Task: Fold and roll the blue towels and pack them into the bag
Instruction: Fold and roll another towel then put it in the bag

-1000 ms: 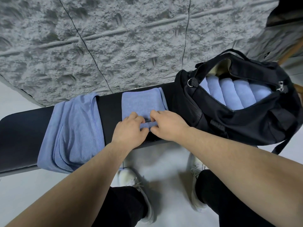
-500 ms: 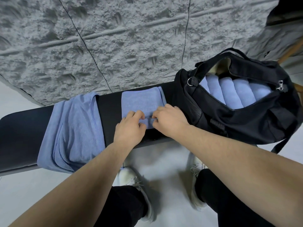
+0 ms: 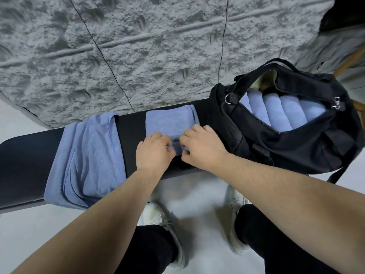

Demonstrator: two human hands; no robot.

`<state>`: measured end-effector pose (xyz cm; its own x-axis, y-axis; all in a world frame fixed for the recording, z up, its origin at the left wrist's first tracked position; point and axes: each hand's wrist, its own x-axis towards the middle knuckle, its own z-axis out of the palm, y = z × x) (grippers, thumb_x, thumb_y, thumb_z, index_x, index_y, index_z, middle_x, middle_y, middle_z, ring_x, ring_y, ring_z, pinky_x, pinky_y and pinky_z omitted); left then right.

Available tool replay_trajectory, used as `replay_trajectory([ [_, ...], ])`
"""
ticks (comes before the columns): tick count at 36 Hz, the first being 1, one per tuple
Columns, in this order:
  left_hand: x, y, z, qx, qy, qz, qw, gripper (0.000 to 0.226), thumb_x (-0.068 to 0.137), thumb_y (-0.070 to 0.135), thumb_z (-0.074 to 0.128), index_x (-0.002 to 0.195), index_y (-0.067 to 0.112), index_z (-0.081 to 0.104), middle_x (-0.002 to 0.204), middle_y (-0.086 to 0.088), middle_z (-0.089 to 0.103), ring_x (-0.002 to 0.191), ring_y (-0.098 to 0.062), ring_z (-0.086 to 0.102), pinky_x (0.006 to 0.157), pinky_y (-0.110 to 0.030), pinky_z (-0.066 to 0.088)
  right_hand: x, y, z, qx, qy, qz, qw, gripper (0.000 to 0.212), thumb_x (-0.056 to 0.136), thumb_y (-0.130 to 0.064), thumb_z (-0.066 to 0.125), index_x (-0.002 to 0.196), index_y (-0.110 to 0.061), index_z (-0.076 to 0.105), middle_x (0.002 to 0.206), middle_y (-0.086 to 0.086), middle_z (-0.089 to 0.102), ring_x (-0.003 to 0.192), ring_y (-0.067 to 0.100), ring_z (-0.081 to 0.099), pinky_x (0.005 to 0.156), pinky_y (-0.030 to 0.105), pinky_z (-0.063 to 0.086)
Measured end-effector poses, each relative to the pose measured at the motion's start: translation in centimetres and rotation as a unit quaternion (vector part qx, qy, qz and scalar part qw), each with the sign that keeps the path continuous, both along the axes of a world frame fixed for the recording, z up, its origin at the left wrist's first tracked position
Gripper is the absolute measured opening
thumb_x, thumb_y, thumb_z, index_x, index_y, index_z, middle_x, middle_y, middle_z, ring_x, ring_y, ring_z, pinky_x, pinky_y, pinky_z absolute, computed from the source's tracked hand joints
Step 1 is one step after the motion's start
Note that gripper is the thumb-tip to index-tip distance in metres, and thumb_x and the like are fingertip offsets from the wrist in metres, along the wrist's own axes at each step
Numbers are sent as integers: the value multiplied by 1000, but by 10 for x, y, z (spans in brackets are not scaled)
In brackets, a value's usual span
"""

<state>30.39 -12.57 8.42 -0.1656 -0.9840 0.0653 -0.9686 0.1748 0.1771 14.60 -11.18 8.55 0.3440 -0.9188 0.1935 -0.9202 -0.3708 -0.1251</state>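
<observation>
Left hand [image 3: 155, 151]: forearm reaching forward, knuckles up, fingers curled, pinching the near rolled edge of the folded blue terry towel [image 3: 167, 123]. Right hand [image 3: 201, 147]: alongside, nearly touching, fingers curled on the same edge.

Even, soft indoor light, moderately bright. Faint diffuse shadows on floor [image 3: 197, 194] under the forearms. No glare. Strong wide-angle bending at edges; wall [image 3: 138, 46] lines curve. Focus mostly sharp, corners slightly soft.
</observation>
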Motion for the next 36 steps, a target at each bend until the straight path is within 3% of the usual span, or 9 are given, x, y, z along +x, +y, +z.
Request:
replay_trajectory([
  [3, 1, -1, 0, 0, 11, -1, 1000, 21, 91, 24, 56, 108, 20, 68, 107, 0, 62, 95, -23, 56, 76, -36, 43, -2, 1, -1, -14, 37, 15, 999, 24, 57, -28, 76, 75, -16, 68, 76, -1, 61, 74, 25, 55, 64, 36, 40],
  [8, 5, 1, 1, -17, 13, -19, 1000, 22, 90, 20, 56, 107, 23, 70, 104, 3, 61, 90, -22, 58, 69, -37, 47, -1, -4, -3, -10, 51, -6, 999, 27, 51, -14, 77, 77, -16, 70, 74, -2, 61, 70, 24, 56, 60, 31, 39],
  [13, 6, 4, 5, -6, 8, -30, 999, 28, 88, 31, 57, 112, 23, 70, 108, 6, 63, 93, -19, 59, 72, -33, 48, -1, -9, -3, 67, 25, -18, 997, 34, 82, -16, 54, 115, -18, 65, 114, -3, 63, 108, 22, 52, 88, 34, 37],
  [17, 7, 6, 5, 15, -33, -63, 997, 40, 83, 32, 61, 121, 23, 62, 116, 6, 59, 101, -19, 56, 75, -29, 37, -2, -11, -2, 84, 8, -18, 996, 36, 88, -20, 50, 122, -19, 60, 120, -4, 61, 113, 19, 49, 90, 32, 35],
  [22, 6, 6, 6, 17, -63, -59, 996, 37, 85, 26, 58, 122, 23, 59, 116, 6, 58, 101, -20, 55, 75, -29, 31, -2, -7, 1, 95, -6, -12, 995, 32, 89, -27, 50, 118, -19, 61, 116, -3, 62, 109, 20, 51, 88, 33, 36],
  [29, 6, 10, 7, 39, -43, -63, 996, 27, 88, 37, 55, 111, 27, 65, 98, 7, 60, 86, -17, 53, 74, -30, 31, -5, 2, 4, 131, -39, -9, 991, 28, 88, -35, 50, 105, -18, 63, 103, 0, 64, 99, 21, 55, 83, 34, 43],
  [36, 6, 11, 6, 55, -24, -56, 997, 17, 87, 31, 52, 95, 26, 66, 81, 8, 50, 75, -17, 49, 71, -31, 32, -1, 8, 8, 153, -44, -27, 987, 30, 93, -39, 46, 104, -14, 59, 101, 2, 61, 99, 22, 55, 78, 34, 44],
])
